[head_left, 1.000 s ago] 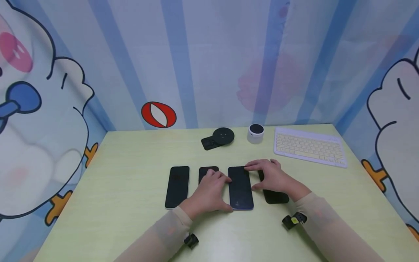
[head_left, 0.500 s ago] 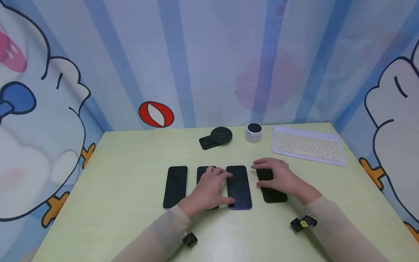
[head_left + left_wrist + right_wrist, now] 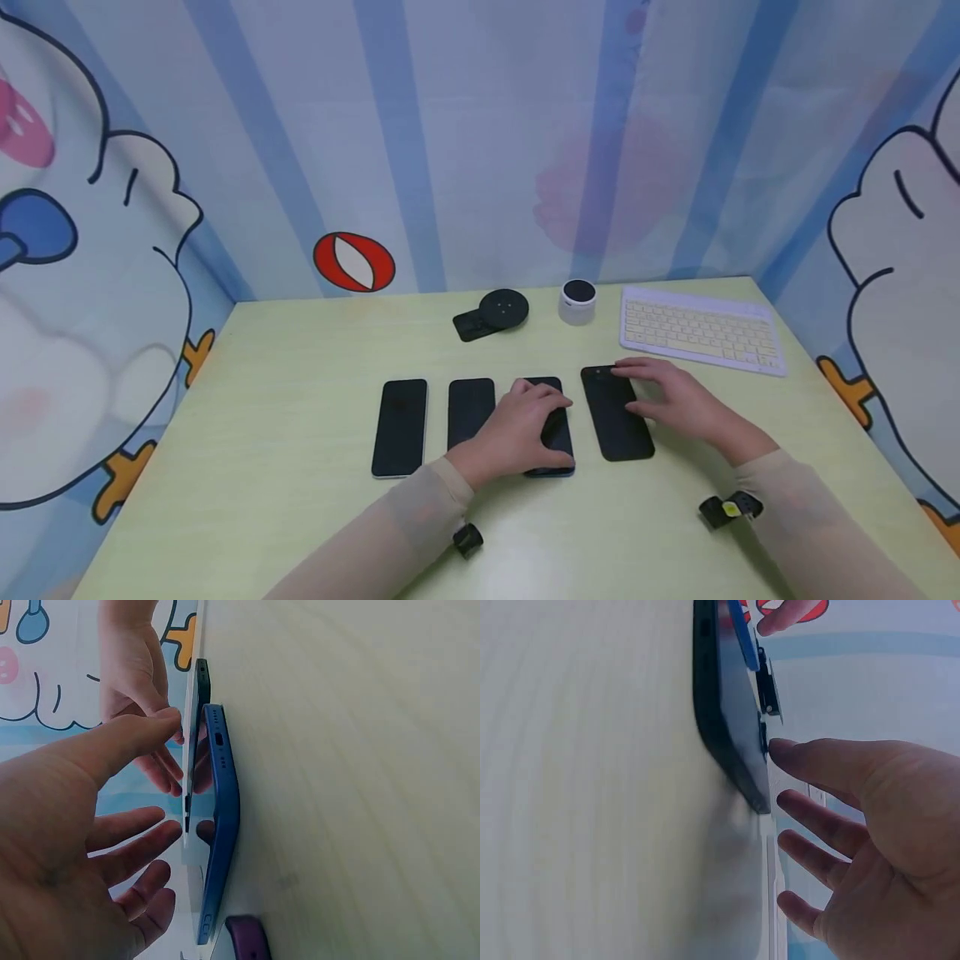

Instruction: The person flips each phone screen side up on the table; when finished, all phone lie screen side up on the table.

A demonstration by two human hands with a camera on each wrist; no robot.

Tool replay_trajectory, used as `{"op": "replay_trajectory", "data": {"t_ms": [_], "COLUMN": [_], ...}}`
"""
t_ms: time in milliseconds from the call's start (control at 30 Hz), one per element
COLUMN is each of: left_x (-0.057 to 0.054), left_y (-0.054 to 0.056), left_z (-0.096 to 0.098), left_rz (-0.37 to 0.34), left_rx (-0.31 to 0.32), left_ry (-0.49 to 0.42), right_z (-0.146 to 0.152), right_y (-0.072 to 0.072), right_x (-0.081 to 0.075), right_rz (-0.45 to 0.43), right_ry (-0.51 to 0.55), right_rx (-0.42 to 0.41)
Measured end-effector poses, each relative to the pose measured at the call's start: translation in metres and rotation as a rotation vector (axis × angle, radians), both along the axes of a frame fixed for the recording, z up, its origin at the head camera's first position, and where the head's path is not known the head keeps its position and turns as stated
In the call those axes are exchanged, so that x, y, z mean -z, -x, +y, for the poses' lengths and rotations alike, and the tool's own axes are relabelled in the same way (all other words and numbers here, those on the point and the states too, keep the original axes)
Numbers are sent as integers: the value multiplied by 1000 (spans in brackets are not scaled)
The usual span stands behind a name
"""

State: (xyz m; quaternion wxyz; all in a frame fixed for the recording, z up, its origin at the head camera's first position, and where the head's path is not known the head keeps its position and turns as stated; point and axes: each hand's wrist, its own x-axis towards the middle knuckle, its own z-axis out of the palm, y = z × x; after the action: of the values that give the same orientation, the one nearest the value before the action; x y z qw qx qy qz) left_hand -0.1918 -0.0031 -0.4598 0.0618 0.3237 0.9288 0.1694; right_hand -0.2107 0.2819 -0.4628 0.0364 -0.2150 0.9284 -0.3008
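Several dark smartphones lie in a row on the table. Over the blue-edged phone (image 3: pixel 227 795), third from the left, spreads my left hand (image 3: pixel 513 437), its thumb and fingers loosely extended with nothing gripped. My right hand (image 3: pixel 686 404) hovers at the right side of the rightmost black phone (image 3: pixel 618 429), fingers spread and fingertips overlapping its edge in the head view. Left of these lie another dark phone (image 3: pixel 468 408), partly covered by my left hand, and the leftmost phone (image 3: pixel 399 429), which has a pale edge.
Along the back of the table (image 3: pixel 300 400) are a black round-headed stand (image 3: pixel 503 308), a small white cylinder with a black top (image 3: pixel 577 304) and a lilac keyboard (image 3: pixel 702 327). A striped blue cloth backdrop (image 3: pixel 480 150) rises behind them.
Both hands have moved right. My left hand has gone from beside the third phone to over it; my right has crossed to the rightmost phone's right side. The phones stay in their row.
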Motion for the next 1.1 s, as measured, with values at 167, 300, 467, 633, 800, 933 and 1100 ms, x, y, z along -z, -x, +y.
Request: {"op": "replay_trajectory", "data": {"t_ms": [167,300,467,633,800,933,1100], "left_x": [3,6,8,10,10,9,8], "left_y": [4,6,6,6,7,8,9], "left_z": [8,16,25,29,31,34,38], "left_rz": [-6,-8,-5,-18,-22,-16,-13], "left_rx": [-3,13,29,24,21,15,0], "left_ry": [11,29,55,49,49,72,76], "right_z": [8,14,18,21,23,23,23], "right_y": [3,6,9,9,6,4,2], "right_x": [3,6,9,11,10,9,9], "right_rz": [34,52,43,43,58,64,40], "right_ry": [-2,-5,-5,-17,-32,-31,-28], "right_rx": [-15,-33,-74,-99,-77,-51,-10]}}
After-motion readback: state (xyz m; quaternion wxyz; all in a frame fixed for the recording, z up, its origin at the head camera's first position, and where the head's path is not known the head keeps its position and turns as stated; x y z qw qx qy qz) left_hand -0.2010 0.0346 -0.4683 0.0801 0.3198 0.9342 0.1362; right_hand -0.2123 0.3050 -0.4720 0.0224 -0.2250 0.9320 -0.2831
